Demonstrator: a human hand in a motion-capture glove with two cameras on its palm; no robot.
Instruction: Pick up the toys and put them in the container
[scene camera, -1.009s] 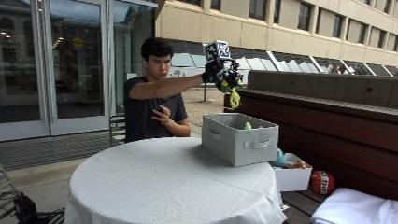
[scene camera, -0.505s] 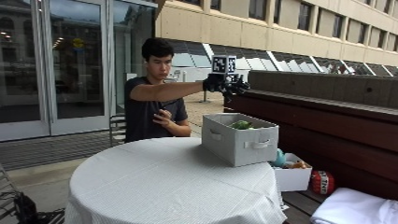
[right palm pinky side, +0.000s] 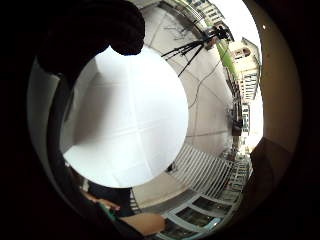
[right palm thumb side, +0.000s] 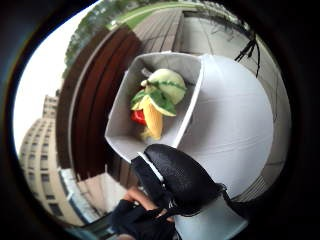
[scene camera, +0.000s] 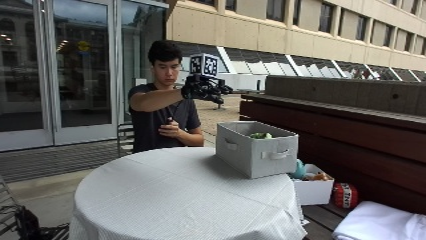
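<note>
A grey fabric container (scene camera: 256, 155) with side handles stands near the far edge of the round worktop (scene camera: 180, 200), which wears a white cloth. Only a bit of green (scene camera: 261, 135) peeks over the container's rim in the outside view. The thumb-side palm view looks straight down into it and shows the toys (right palm thumb side: 156, 102) lying together on its floor: a pale green round one with leaf-like strips, a yellow one like a corn cob, and a red one partly hidden under them.

The gloved right hand (scene camera: 203, 88) is raised at shoulder height, above and behind the container and well apart from it; its fingers (right palm thumb side: 177, 177) are loosely curled and hold nothing. The bare hand (scene camera: 168, 129) is held in front of the person's chest.

The setting is an outdoor terrace with glass doors behind the person and a dark wooden bench (scene camera: 346, 125) beside the worktop. The little-finger-side view shows mostly the bare white cloth from above, plus a tripod (right palm pinky side: 200, 42) on the paving.
</note>
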